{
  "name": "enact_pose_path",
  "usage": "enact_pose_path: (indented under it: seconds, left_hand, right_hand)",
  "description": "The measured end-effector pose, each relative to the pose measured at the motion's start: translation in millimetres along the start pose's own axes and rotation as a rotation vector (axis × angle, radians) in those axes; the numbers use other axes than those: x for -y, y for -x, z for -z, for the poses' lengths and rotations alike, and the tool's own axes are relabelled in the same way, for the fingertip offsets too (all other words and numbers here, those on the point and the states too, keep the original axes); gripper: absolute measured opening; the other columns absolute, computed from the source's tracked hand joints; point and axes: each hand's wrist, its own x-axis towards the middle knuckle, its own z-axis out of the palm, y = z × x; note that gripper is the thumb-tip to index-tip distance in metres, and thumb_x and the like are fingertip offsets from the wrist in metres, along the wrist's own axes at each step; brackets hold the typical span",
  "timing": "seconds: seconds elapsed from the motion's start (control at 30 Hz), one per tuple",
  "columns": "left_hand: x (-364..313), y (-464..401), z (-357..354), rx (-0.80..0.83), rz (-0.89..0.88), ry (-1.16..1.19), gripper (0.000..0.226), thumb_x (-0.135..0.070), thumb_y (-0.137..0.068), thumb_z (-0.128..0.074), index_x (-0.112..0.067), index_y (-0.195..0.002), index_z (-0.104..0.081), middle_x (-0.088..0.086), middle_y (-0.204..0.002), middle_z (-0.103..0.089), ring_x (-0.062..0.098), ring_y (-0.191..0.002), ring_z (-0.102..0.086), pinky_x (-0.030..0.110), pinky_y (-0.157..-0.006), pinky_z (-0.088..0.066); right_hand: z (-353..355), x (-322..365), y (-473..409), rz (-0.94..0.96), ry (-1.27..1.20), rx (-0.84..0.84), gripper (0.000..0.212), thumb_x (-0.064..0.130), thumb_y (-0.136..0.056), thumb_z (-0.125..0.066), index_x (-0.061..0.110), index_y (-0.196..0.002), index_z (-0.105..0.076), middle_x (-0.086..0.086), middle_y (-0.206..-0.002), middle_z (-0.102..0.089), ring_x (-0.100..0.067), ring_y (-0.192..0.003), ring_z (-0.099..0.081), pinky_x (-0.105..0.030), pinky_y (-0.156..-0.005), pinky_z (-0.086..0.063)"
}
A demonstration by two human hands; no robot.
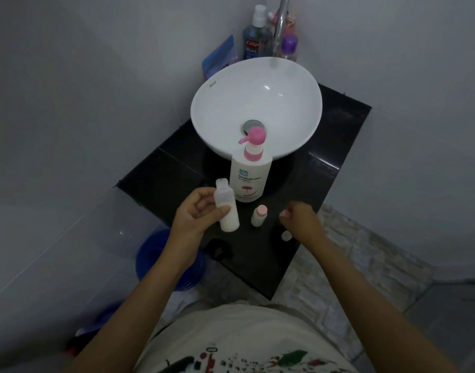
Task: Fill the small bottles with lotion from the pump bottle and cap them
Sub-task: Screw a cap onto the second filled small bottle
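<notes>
The left hand grips an uncapped, half-full translucent bottle; the blurred right hand seemingly pinches a cap.

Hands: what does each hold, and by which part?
Left hand grips the uncapped small bottle around its middle. Right hand seems to pinch something pink; unclear what.

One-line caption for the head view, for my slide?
Left hand holds an uncapped, part-filled small bottle beside the pump bottle; right hand pinches a cap.
</notes>
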Motion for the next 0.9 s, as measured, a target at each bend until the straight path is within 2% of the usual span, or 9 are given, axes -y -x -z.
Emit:
enact_pose_path:
  seconds: [0.1,0.2,0.27,0.37,0.47,0.63,0.73,0.83,0.9]
  left_hand:
    - [0.7,0.9,-0.6,0.039,0.029,-0.018,0.046,-0.032,-0.062,-0.070,-0.022,-0.106,-0.063,0.004,-0.113,-0.068,0.021,-0.108,-0.063,0.037,-0.094,-0.051]
    - [-0.2,2.6,-4.2,0.113,0.036,-0.043,0.043,-0.032,-0.064,-0.070,-0.025,-0.106,-0.066,-0.005,-0.106,-0.071,0.016,-0.104,-0.065,0.026,-0.085,-0.054]
    - [-3.0,5.1,-7.2,0.160,0.023,-0.050,0.039,-0.027,-0.067,-0.067,-0.025,-0.106,-0.066,-0.010,-0.102,-0.071,0.006,-0.098,-0.066,0.019,-0.077,-0.054]
    - [-8.1,7.5,-9.9,0.194,-0.013,-0.072,0.040,-0.026,-0.068,-0.068,-0.023,-0.108,-0.067,-0.005,-0.113,-0.067,0.007,-0.103,-0.064,0.020,-0.079,-0.054]
    - [-12.5,7.6,-11.3,0.189,-0.039,-0.087,0.040,-0.028,-0.065,-0.070,-0.022,-0.104,-0.068,-0.007,-0.107,-0.071,0.008,-0.103,-0.064,0.021,-0.082,-0.055]
    - [-15.7,9.8,-17.4,0.235,-0.060,-0.126,0.036,-0.026,-0.065,-0.070,-0.018,-0.100,-0.069,-0.006,-0.100,-0.073,0.009,-0.097,-0.067,0.021,-0.077,-0.055]
    - [-16.5,11.0,-20.4,0.238,-0.069,-0.129,0.038,-0.027,-0.066,-0.070,-0.015,-0.102,-0.069,-0.003,-0.102,-0.072,0.010,-0.097,-0.067,0.022,-0.078,-0.056]
    - [-17.0,11.0,-18.3,0.239,-0.072,-0.147,0.034,-0.025,-0.066,-0.070,-0.018,-0.099,-0.071,-0.006,-0.098,-0.073,0.008,-0.096,-0.066,0.019,-0.075,-0.054]
    - [-17.6,10.9,-16.6,0.248,-0.069,-0.145,0.031,-0.024,-0.066,-0.070,-0.020,-0.097,-0.071,-0.009,-0.098,-0.073,0.006,-0.097,-0.066,0.018,-0.075,-0.053]
  right_hand:
    - [27.1,11.2,27.7,0.120,-0.392,-0.092,0.020,0.020,-0.085,-0.065,0.014,-0.104,-0.062,-0.003,-0.091,-0.064,-0.009,-0.074,-0.059,-0.016,-0.060,-0.045]
    - [65.5,35.1,69.0,0.288,-0.727,-0.025,0.022,0.012,-0.081,-0.069,0.008,-0.102,-0.065,-0.003,-0.083,-0.068,-0.005,-0.064,-0.064,-0.010,-0.052,-0.045]
    - [83.5,45.0,91.6,0.415,-0.805,0.028,0.023,0.007,-0.080,-0.069,0.004,-0.103,-0.066,-0.004,-0.083,-0.070,-0.003,-0.062,-0.065,-0.009,-0.053,-0.045]
    - [93.5,48.8,108.3,0.515,-0.803,0.077,0.026,0.004,-0.080,-0.068,0.008,-0.105,-0.067,-0.006,-0.090,-0.072,-0.006,-0.072,-0.068,-0.014,-0.065,-0.051]
    - [93.3,46.0,111.8,0.532,-0.744,0.062,0.029,0.005,-0.078,-0.070,0.013,-0.106,-0.067,-0.007,-0.098,-0.072,-0.016,-0.083,-0.070,-0.027,-0.080,-0.056]
    - [93.9,42.1,113.7,0.562,-0.693,0.014,0.031,0.002,-0.076,-0.071,0.012,-0.105,-0.067,-0.006,-0.099,-0.071,-0.019,-0.088,-0.069,-0.026,-0.084,-0.056]
    - [95.0,40.3,113.9,0.555,-0.632,0.017,0.028,0.005,-0.078,-0.070,0.013,-0.105,-0.068,-0.003,-0.094,-0.072,-0.013,-0.081,-0.069,-0.021,-0.078,-0.056]
    - [92.5,42.5,115.1,0.487,-0.538,0.031,0.014,0.024,-0.082,-0.066,0.016,-0.093,-0.070,-0.003,-0.073,-0.071,-0.011,-0.057,-0.064,-0.020,-0.060,-0.054]
    - [87.0,46.1,115.8,0.430,-0.486,0.010,0.031,0.040,-0.083,-0.058,0.011,-0.081,-0.069,-0.005,-0.062,-0.067,-0.013,-0.047,-0.057,-0.018,-0.052,-0.049]
